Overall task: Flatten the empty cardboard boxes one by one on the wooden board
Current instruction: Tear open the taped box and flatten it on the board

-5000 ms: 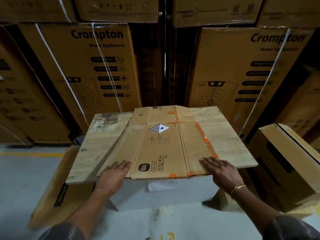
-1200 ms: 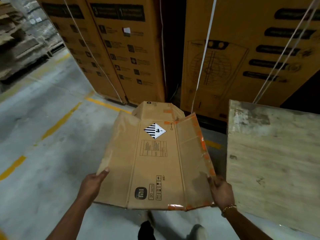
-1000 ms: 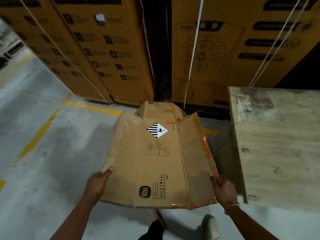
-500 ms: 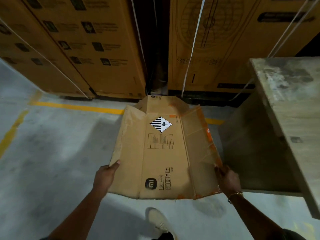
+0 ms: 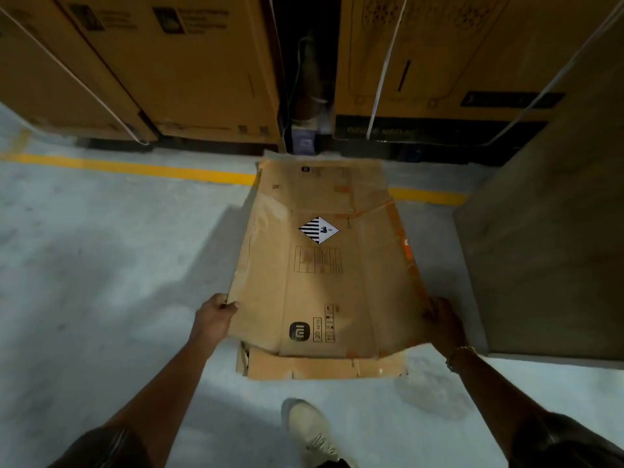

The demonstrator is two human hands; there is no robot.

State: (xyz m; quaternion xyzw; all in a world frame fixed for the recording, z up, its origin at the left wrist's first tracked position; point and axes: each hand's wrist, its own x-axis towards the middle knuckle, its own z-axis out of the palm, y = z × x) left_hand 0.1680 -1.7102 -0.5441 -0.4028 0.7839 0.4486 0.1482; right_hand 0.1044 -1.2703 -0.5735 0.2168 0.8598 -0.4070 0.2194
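Observation:
I hold a flattened brown cardboard box [image 5: 324, 282] with a black-and-white diamond label and a small logo, low over the grey floor. My left hand [image 5: 214, 314] grips its near left edge. My right hand [image 5: 444, 319] grips its near right edge, fingers partly hidden under the cardboard. Beneath its near end lies another flattened cardboard piece [image 5: 324, 366] on the floor; whether the two touch I cannot tell. The wooden board's support [image 5: 547, 248] rises at the right; the board's top is out of view.
Tall strapped cardboard cartons [image 5: 189, 69] stand in a row along the back, with a dark gap between them. A yellow floor line [image 5: 135, 168] runs in front of them. My shoe [image 5: 309, 425] is on the concrete floor just behind the cardboard.
The flattened box left the wooden board, was carried left and has been lowered close to the floor over another flat piece. Both hands kept their grip on its near edges.

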